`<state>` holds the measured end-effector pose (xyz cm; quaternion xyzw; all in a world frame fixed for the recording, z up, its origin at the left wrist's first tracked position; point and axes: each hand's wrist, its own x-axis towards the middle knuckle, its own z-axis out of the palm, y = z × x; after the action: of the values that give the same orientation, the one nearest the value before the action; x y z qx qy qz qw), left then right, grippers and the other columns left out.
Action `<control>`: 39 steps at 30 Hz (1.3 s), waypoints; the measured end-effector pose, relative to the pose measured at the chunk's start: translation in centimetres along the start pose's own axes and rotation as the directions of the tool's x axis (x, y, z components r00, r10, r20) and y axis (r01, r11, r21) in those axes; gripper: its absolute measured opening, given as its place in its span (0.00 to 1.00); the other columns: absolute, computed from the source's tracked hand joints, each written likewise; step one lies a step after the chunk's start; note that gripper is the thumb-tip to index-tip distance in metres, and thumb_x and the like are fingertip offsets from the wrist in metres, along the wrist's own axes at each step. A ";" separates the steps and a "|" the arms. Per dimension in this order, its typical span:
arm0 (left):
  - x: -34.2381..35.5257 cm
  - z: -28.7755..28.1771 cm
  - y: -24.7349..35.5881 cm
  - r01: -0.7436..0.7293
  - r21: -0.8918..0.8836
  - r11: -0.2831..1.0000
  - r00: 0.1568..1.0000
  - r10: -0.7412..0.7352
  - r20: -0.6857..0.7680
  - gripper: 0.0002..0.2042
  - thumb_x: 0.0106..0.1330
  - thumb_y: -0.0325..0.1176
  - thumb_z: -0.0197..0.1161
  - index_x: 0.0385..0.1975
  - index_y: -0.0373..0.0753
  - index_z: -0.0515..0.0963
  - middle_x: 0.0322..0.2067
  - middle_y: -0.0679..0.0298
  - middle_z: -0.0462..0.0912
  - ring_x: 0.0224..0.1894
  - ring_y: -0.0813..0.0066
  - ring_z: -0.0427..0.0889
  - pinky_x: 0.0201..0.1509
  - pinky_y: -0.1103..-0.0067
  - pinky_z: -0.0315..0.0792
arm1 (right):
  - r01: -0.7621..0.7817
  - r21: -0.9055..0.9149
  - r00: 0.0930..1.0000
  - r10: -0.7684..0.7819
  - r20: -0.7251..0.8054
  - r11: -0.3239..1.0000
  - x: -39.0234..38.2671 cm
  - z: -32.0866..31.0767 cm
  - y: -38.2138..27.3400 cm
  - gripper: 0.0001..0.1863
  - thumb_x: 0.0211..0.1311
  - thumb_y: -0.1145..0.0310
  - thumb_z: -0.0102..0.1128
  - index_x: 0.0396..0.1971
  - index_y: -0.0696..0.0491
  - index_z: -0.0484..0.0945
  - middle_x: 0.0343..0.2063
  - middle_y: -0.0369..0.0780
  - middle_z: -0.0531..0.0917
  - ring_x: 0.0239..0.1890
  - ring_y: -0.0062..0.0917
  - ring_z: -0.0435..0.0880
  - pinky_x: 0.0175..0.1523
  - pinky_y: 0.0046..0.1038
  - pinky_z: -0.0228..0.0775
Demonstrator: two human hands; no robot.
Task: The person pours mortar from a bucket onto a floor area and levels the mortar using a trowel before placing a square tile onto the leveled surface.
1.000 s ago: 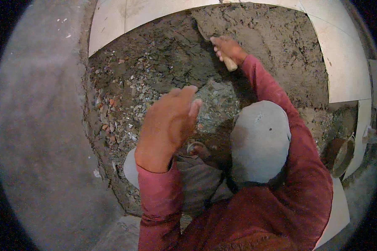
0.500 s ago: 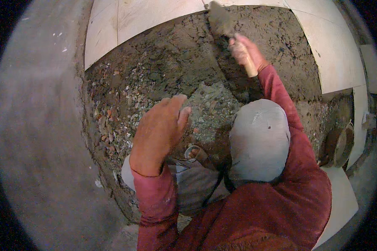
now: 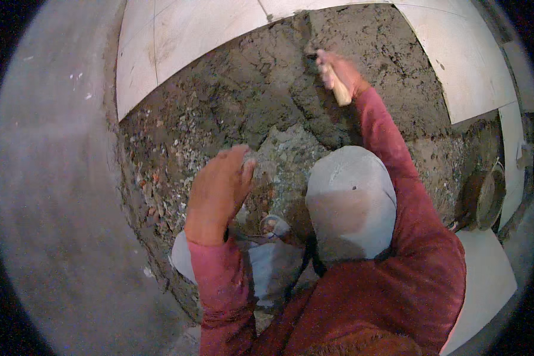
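My right hand [image 3: 342, 74] is wrapped round the pale wooden handle [image 3: 340, 94] of a trowel, reaching far out over the bed of wet mortar [image 3: 261, 65]. The trowel's blade is hard to make out against the mud-coloured mortar. Nearer to me, my left hand [image 3: 216, 190] hovers by my left knee, back upward, with the fingers loosely apart and nothing in them. Loose gravel [image 3: 181, 136] lies beyond and to the left of it.
Large pale tiles [image 3: 184, 41] border the mortar at the far side, and more tiles [image 3: 457, 65] at the right. A round pan [image 3: 486, 199] stands at right, by another tile [image 3: 483, 285]. Smooth grey concrete [image 3: 53, 196] stretches along the left. My grey-clad knee [image 3: 353, 202] rises in the middle.
My right hand has shifted slightly left and up with the trowel, whose blade has dropped from the far tile edge toward the mortar. My left hand has barely moved.
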<state>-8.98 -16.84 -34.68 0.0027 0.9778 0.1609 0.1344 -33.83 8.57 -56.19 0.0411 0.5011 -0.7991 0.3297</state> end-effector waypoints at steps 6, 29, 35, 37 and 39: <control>1.4 -0.5 2.1 0.002 0.022 1.000 0.998 -0.003 0.064 0.16 0.72 0.38 0.56 0.52 0.36 0.78 0.49 0.50 0.82 0.51 0.49 0.80 0.56 0.64 0.74 | 0.067 -0.001 0.994 -0.067 0.083 0.998 3.7 7.1 1.0 0.14 0.71 0.54 0.57 0.35 0.49 0.68 0.19 0.29 0.70 0.15 0.14 0.67 0.17 0.20 0.62; 4.1 1.0 1.8 -0.088 0.014 0.996 0.993 0.087 0.083 0.15 0.70 0.36 0.58 0.52 0.37 0.78 0.50 0.49 0.82 0.52 0.49 0.80 0.55 0.63 0.74 | 0.050 -0.013 0.998 -0.051 -0.032 0.999 -2.9 -1.1 0.1 0.12 0.72 0.56 0.56 0.35 0.49 0.70 0.20 0.29 0.71 0.15 0.15 0.67 0.16 0.20 0.62; 4.3 1.0 2.0 -0.046 -0.066 0.997 0.995 0.052 0.085 0.14 0.70 0.37 0.59 0.51 0.38 0.78 0.48 0.49 0.82 0.49 0.47 0.81 0.53 0.62 0.74 | 0.185 0.317 0.955 -0.094 -0.282 0.930 -6.9 -9.4 1.1 0.14 0.70 0.54 0.57 0.38 0.51 0.72 0.21 0.29 0.73 0.16 0.15 0.67 0.18 0.20 0.63; 4.3 1.0 2.1 -0.067 -0.057 0.996 0.995 0.071 0.070 0.14 0.70 0.37 0.59 0.51 0.38 0.78 0.47 0.49 0.83 0.47 0.47 0.82 0.52 0.62 0.74 | 0.205 0.267 0.921 -0.093 -0.379 0.942 -11.2 -11.4 1.2 0.15 0.68 0.53 0.59 0.36 0.50 0.72 0.18 0.29 0.71 0.15 0.16 0.67 0.17 0.22 0.61; 4.3 1.3 1.8 -0.081 -0.057 0.995 0.995 0.084 0.060 0.14 0.70 0.37 0.59 0.51 0.38 0.78 0.47 0.49 0.83 0.46 0.47 0.82 0.50 0.62 0.75 | 0.233 0.258 0.901 -0.109 -0.419 0.938 -15.3 -14.5 1.1 0.15 0.68 0.53 0.59 0.35 0.49 0.72 0.18 0.30 0.71 0.14 0.16 0.67 0.17 0.21 0.60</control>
<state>-12.82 -14.52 -36.38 0.0446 0.9674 0.1926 0.1583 -25.08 27.72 -58.15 0.2081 0.4314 -0.8668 0.1383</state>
